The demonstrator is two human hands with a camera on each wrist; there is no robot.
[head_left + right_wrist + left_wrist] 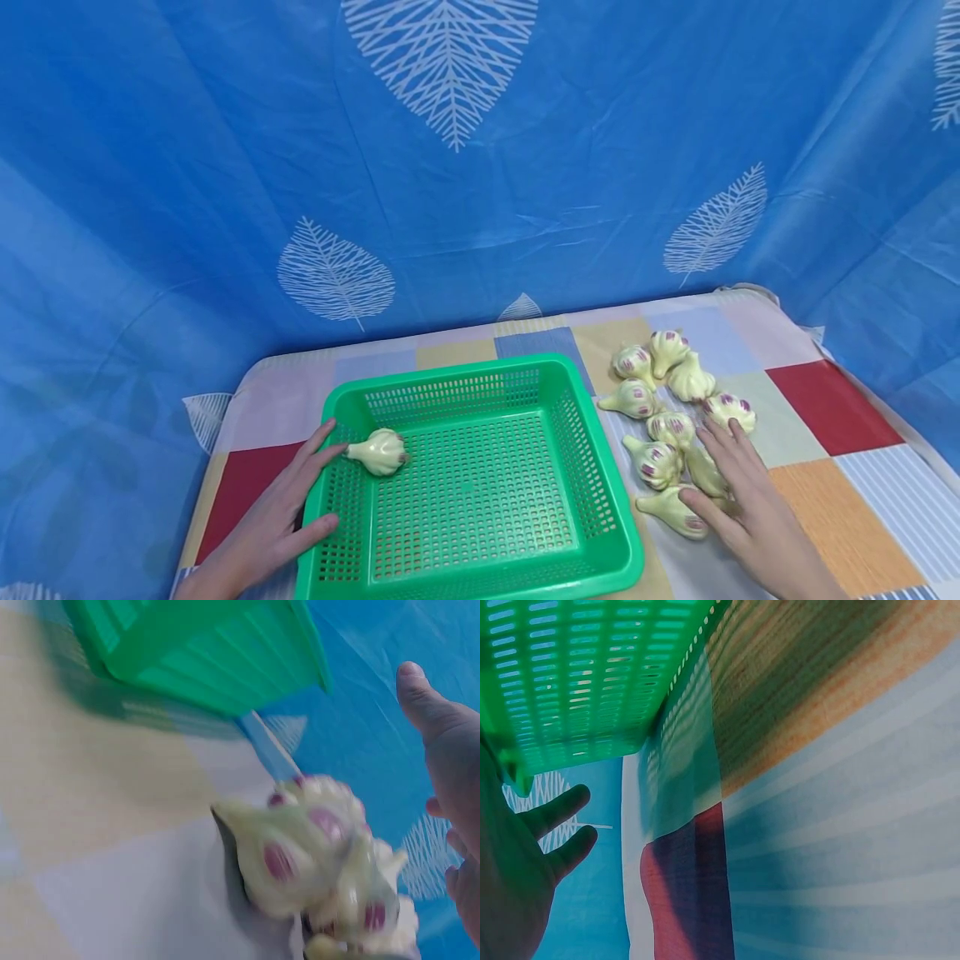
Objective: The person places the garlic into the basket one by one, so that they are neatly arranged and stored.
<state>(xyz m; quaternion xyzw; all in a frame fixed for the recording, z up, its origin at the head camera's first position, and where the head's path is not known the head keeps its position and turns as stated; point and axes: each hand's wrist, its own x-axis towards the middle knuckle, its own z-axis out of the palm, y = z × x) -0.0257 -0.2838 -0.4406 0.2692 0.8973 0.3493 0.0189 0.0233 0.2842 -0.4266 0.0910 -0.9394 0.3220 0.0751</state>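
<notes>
Green plastic basket point(480, 500), rectangular, rounded corners, perforated floor and walls, smooth rim, lower middle of head frame. Glossy garlic bulbs, probably plastic: cream, ribbed, round with tapered necks, most showing purple streaks. Patchwork tablecloth point(836, 517), plain and striped squares. Blue curtain point(525, 217), slightly shiny, creased, white leaf prints.

Counts: one basket; one garlic bulb point(381, 454) inside it, left side, neck pointing left; at least nine in the loose garlic pile point(656, 462), right of centre, some touching, right hand partly covers it so exact total unclear. At least seven leaf prints, some cut off.

Left hand point(281, 517), lower left: fingers spread and extended over basket's left rim, grasping nothing; index tip right by the bulb's neck, contact unclear. Right hand point(750, 504), lower right: palm down over pile's near-right edge, fingers apart, thumb out, no bulb gripped; right wrist view shows thumb clear of bulbs.
</notes>
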